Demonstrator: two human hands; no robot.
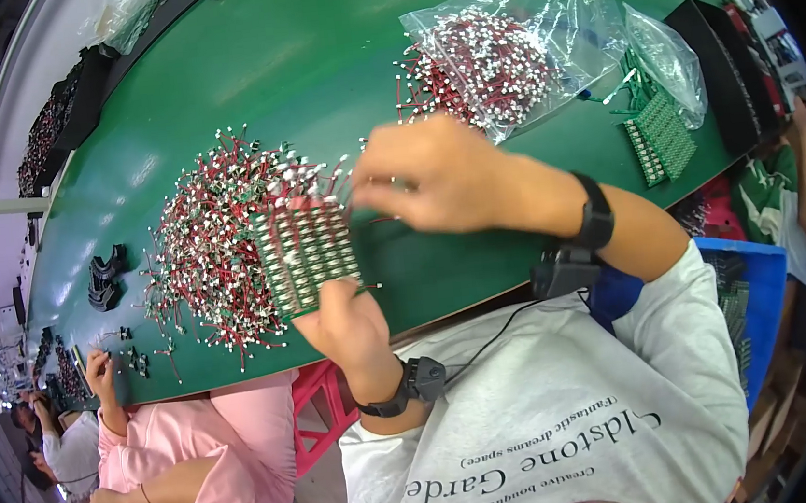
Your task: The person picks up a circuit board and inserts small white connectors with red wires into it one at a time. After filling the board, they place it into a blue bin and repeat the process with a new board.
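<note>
Pale shirt [552, 383] below; left hand [349, 332] holds circuit panel [309, 258]

light grey short-sleeved t-shirt [552, 383] | dark serif lettering [558, 452] printed across its front | left wrist: black strap [386, 406], boxy black module [425, 378] | right wrist: black band [597, 215], blocky black unit [561, 275] | thin black cable [495, 336] over the shirt

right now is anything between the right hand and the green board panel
Red wires with white connectors show at the upper right corner of the green board panel, near the blurred right hand; nothing else visible stands between them.
</note>
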